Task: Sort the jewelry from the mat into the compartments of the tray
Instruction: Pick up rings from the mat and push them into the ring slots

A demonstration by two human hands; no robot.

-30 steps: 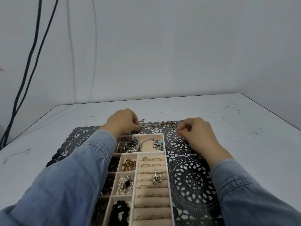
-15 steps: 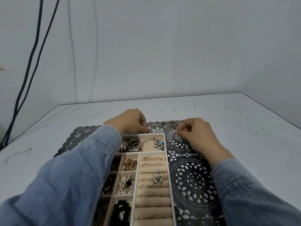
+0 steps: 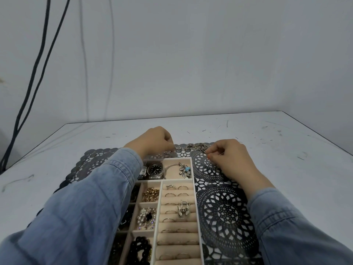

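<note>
Head view, item one: silver link chain [image 3: 192, 146], lying stretched along the far edge of the lace mat [image 3: 219, 213], just beyond the far right corner of the tray [image 3: 193, 178]. At its left end the left hand [image 3: 152, 142] pinches it with curled fingers. At the other end the right hand [image 3: 229, 157], fingers likewise curled, appears to pinch it, though bunched links partly hide the contact. Handling, by judgement: metal, limp, fairly light, apt to tangle or slip from a loose pinch. Best held at both ends, or gathered, then lowered in coils. Tray contents: watch [image 3: 156, 170] and charm bracelet [image 3: 184, 169] in the far compartments, ring rolls [image 3: 177, 217] down the right column, gold chain [image 3: 151, 194] and pearl beads [image 3: 146, 219] in smaller cells. Beneath everything, a grey table [image 3: 296, 159].
</note>
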